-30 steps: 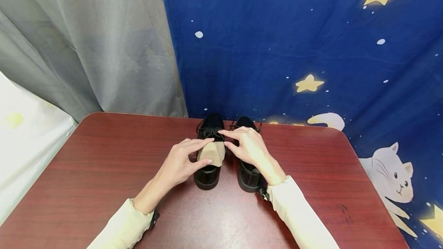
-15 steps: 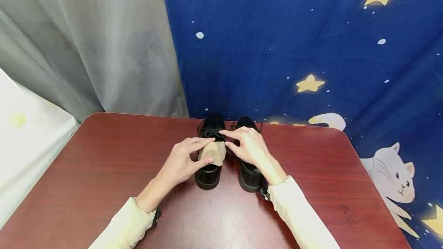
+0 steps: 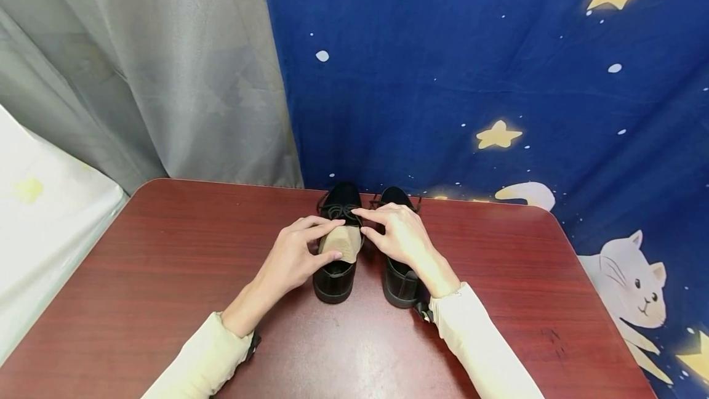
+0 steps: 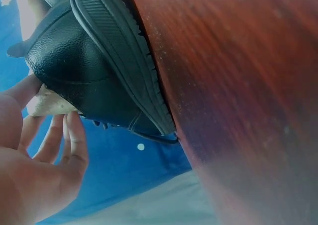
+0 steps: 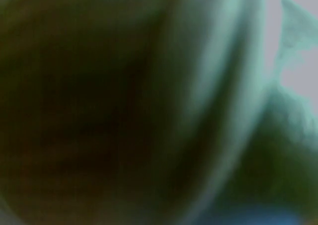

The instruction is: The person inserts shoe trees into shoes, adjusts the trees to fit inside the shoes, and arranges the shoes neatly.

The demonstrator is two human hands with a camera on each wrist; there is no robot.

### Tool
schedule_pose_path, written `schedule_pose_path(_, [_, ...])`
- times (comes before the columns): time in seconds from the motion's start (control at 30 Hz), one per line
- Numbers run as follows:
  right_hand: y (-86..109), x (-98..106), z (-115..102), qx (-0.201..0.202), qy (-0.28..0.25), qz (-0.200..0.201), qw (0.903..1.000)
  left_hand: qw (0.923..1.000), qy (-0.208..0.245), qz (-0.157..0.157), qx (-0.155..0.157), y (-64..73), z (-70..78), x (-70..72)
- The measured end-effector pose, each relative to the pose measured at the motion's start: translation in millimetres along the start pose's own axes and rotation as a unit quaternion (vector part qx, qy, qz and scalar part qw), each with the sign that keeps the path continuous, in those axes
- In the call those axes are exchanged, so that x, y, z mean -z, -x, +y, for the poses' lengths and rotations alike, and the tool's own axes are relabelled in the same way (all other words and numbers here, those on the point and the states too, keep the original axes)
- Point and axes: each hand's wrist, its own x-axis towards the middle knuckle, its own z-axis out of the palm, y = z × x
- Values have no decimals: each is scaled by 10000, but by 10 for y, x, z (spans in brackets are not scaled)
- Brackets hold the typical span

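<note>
In the head view, the left black lace-up shoe (image 3: 335, 285) stands upright on the table, toe away from me. A beige flap, apparently the shoe tongue (image 3: 342, 242), covers its opening below the tied laces (image 3: 339, 211). My left hand (image 3: 293, 256) pinches this tongue between thumb and fingers; the left wrist view shows the tongue (image 4: 49, 104) from the side, thumb near the heel collar. My right hand (image 3: 403, 233) reaches over the matching right shoe (image 3: 399, 285), its straight index finger touching the left shoe's laces and its thumb at the opening's right edge.
The reddish wooden table (image 3: 183, 263) has rounded far corners, and both toes lie near its far edge. Behind hang a grey curtain (image 3: 205, 79) and a blue curtain (image 3: 399, 79) with stars. The right wrist view is too dark and blurred to read.
The tongue's near edge has shifted slightly forward under my left thumb, which has moved a little with it. My right hand stays in place at the laces.
</note>
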Motion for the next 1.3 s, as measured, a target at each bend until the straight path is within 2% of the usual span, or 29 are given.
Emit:
schedule_pose_path(0.27, [5,-9,22,23,37,16,10000,9999,8,-146,45,-5,4,18])
schedule_pose_path(0.5, [-3,-15,22,69,34,74,9999,9994,134,-307,-68,10,-7,75])
schedule_pose_path(0.6, [-1,-16,22,65,34,69,9999,9993,152,-347,-1,2,-4,82])
schedule_pose_path(0.73, [-2,-9,19,62,62,61,9999,9995,30,-317,3,-14,-7,66])
schedule_pose_path(0.93, [-24,-11,18,104,54,-12,9999,9992,-317,-166,-203,-11,-27,52])
schedule_pose_path(1.3, [-7,-11,19,72,44,35,10000,9946,-599,-737,-425,-34,11,136])
